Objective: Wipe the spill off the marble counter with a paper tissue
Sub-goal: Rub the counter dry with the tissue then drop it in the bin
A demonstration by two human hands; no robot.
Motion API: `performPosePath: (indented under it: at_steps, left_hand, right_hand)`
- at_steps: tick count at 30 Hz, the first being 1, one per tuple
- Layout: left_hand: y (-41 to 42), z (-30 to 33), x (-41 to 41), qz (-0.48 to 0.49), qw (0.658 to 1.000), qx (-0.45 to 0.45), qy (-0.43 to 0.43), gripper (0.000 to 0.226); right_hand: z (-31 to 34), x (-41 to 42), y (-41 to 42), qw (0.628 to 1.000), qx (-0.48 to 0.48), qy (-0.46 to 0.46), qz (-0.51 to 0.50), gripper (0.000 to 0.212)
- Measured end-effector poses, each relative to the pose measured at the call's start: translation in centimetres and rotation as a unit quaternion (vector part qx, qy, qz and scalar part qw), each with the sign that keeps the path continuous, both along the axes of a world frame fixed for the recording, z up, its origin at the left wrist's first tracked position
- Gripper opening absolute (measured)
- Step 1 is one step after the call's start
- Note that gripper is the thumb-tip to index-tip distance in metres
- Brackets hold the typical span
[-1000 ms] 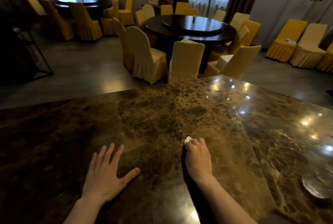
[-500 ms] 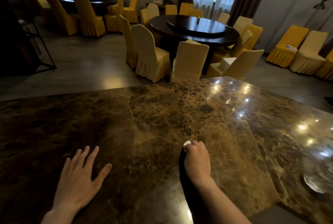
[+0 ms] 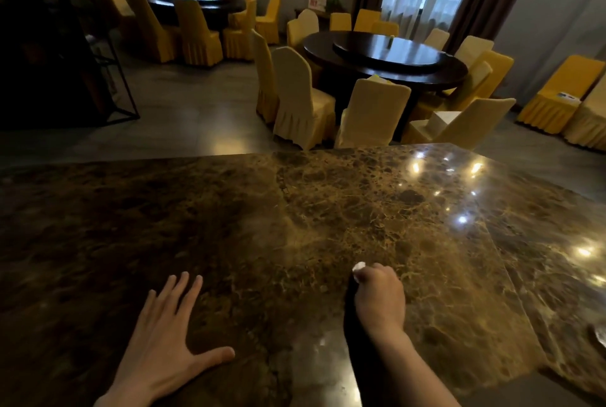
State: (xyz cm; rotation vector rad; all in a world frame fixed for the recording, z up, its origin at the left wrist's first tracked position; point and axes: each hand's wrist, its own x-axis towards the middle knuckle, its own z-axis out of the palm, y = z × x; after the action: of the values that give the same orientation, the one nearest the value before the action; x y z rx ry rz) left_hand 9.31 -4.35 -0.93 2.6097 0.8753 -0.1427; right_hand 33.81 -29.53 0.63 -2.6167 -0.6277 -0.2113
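Our right hand (image 3: 380, 295) clenches the paper tissue (image 3: 359, 266) on the counter (image 3: 229, 210); left hand (image 3: 170, 337) lies flat, released (bracing). We advise firm, overlapping strokes.

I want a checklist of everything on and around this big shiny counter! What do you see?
Surface: brown marble counter, glossy, with light reflections at the right; no spill can be made out.
Job's things: white paper tissue, only a bit peeking from the fist.
Clutter: a shiny patch at the counter's right edge, unclear what it is.
Grippers: left hand flat on the counter, fingers spread; right hand closed on the tissue, pressed to the counter.
Cables: nothing seen.
Surroundings: round dark table, yellow covered chairs, curtained windows.
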Motion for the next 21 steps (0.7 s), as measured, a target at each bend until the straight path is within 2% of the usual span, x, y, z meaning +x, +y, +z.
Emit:
performPosePath:
  at_steps: [2,4,6,8,9,10,12,13,15,18,21]
  left_hand:
    - [-0.3,-0.2,-0.5,-0.001,1.000,0.004,0.003,0.145]
    - [-0.4,-0.3,-0.7,-0.003,1.000,0.015,0.009,0.145]
    - [-0.4,-0.5,-0.8,-0.007,0.999,0.028,0.015,0.145]
    - [-0.4,-0.5,-0.9,-0.009,0.999,0.032,0.009,0.146]
    - [-0.4,-0.5,-1.0,-0.010,0.999,0.031,0.006,0.146]
    - [-0.4,-0.4,-1.0,-0.011,1.000,0.028,0.003,0.145]
    - [-0.7,-0.4,-1.0,-0.014,1.000,0.026,-0.007,0.145]
    - [-0.8,-0.3,-1.0,-0.014,0.999,0.030,-0.014,0.144]
    - [-1.0,-0.4,-1.0,-0.014,0.999,0.042,-0.019,0.144]
    - [-1.0,-0.6,-1.3,-0.013,0.998,0.052,-0.019,0.144]
    - [-0.8,-0.8,-1.4,-0.012,0.998,0.064,-0.014,0.144]
  right_hand:
    - [-0.1,-2.5,2.5,0.999,0.007,0.013,0.031,0.017]
    - [-0.9,-7.5,5.3,0.990,0.000,0.038,0.137,0.016]
    - [-1.8,-12.0,7.0,0.962,-0.004,0.022,0.272,0.020]
    - [-1.8,-12.7,6.5,0.936,-0.020,-0.007,0.350,0.015]
    - [-1.7,-11.6,5.6,0.939,-0.019,-0.009,0.342,0.011]
    - [-1.2,-10.1,4.3,0.957,-0.007,-0.004,0.291,0.008]
    - [-0.4,-6.1,1.6,0.992,0.017,-0.010,0.121,0.008]
    - [0.0,-4.5,0.8,0.998,0.011,-0.010,0.061,0.010]
    - [0.2,-4.1,1.4,0.999,-0.018,-0.002,0.028,0.015]
    - [-0.6,-9.8,5.7,0.991,-0.011,0.023,0.133,0.020]
    - [-1.5,-14.4,6.7,0.949,-0.021,0.007,0.315,0.018]
